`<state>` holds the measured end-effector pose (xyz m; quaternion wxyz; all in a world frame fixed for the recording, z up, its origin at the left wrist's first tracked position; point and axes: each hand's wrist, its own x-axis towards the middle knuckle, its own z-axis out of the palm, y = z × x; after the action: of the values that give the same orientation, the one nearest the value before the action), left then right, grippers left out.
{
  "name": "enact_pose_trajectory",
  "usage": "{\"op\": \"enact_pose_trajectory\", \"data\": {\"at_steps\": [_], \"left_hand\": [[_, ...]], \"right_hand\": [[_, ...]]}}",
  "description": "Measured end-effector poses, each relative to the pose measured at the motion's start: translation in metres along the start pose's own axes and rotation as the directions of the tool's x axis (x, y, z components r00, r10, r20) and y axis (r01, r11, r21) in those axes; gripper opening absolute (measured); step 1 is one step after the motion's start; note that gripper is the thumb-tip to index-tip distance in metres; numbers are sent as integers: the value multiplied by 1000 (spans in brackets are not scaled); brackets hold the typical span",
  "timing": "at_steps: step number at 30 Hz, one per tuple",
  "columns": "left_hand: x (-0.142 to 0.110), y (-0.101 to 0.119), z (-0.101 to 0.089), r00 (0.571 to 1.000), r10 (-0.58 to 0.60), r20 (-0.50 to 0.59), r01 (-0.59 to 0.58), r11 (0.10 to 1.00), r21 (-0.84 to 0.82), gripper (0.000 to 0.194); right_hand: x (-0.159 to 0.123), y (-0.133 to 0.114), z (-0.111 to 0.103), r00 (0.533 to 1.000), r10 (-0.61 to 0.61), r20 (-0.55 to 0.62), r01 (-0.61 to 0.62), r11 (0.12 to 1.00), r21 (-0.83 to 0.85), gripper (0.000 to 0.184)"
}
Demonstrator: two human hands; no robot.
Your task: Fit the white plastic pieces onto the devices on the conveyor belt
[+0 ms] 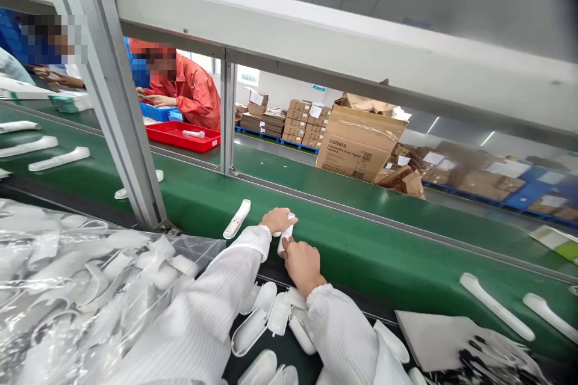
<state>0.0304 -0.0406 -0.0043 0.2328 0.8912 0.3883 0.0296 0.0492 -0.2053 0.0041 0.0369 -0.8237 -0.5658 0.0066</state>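
Where the green conveyor belt [361, 246] meets its near edge, both hands work on one white handle part [285, 239], with bare belt stretching to the right and a finished white piece [237, 219] lying just left. The left hand [277, 219] curls closed over the part's far end, while the right hand [301, 263] pinches its near end from below.

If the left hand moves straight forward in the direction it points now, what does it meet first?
The left hand points across the green belt, holding a white part together with the right hand. Ahead lies bare belt, then probably the metal rail; depth is unclear.
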Motion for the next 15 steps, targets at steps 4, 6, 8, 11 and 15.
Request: {"op": "enact_pose_trajectory", "data": {"at_steps": [4, 6, 8, 11, 15], "left_hand": [[-2, 5, -7, 999, -34, 19, 34, 999, -1, 36], [-6, 7, -12, 1000, -19, 14, 19, 1000, -17, 35], [-13, 9, -17, 999, -21, -28, 20, 999, -29, 33], [-27, 8, -27, 995, 7, -101, -22, 989, -147, 27], [-51, -3, -45, 996, 75, -51, -90, 858, -506, 19]], "right_hand": [[-6, 6, 0, 1000, 11, -16, -11, 1000, 13, 28], [-12, 11, -2, 999, 2, -32, -1, 999, 34, 30], [-16, 17, -5, 998, -10, -64, 14, 998, 54, 32], [-14, 19, -14, 991, -13, -136, 43, 973, 225, 42], [7, 0, -25, 978, 5, -209, 121, 801, 586, 54]]}}
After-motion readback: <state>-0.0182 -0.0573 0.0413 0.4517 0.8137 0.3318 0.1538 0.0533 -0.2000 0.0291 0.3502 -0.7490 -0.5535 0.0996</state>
